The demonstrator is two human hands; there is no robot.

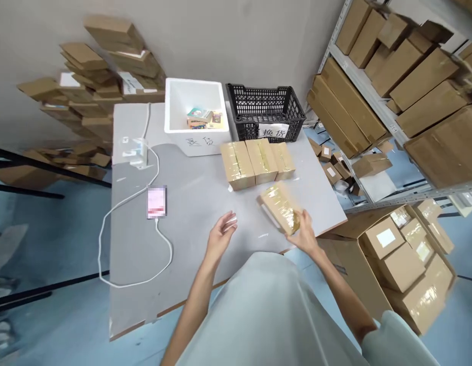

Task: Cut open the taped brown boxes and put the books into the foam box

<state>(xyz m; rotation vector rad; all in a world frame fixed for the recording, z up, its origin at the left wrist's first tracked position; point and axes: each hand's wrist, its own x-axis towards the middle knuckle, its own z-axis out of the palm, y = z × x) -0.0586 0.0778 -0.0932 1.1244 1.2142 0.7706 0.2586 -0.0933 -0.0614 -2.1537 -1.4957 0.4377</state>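
My right hand (pixel 305 235) grips the near end of a brown cardboard box (pixel 278 203) sealed with shiny clear tape. The box is slightly blurred and tilted, with a whitish patch on its left side; I cannot tell whether it touches the table. To its left, my left hand (pixel 221 235) hovers over the grey table (pixel 190 203) with fingers apart and slightly curled, holding nothing. Just beyond the gripped box, three similar taped boxes (pixel 261 158) stand side by side in a row.
A white foam bin (pixel 197 137) with small packs inside and a black plastic crate (pixel 266 109) stand at the back. A phone (pixel 156 202) on a white cable (pixel 102 229) lies left. Right are a large carton (pixel 346 264) of boxes and loaded shelves (pixel 373 96).
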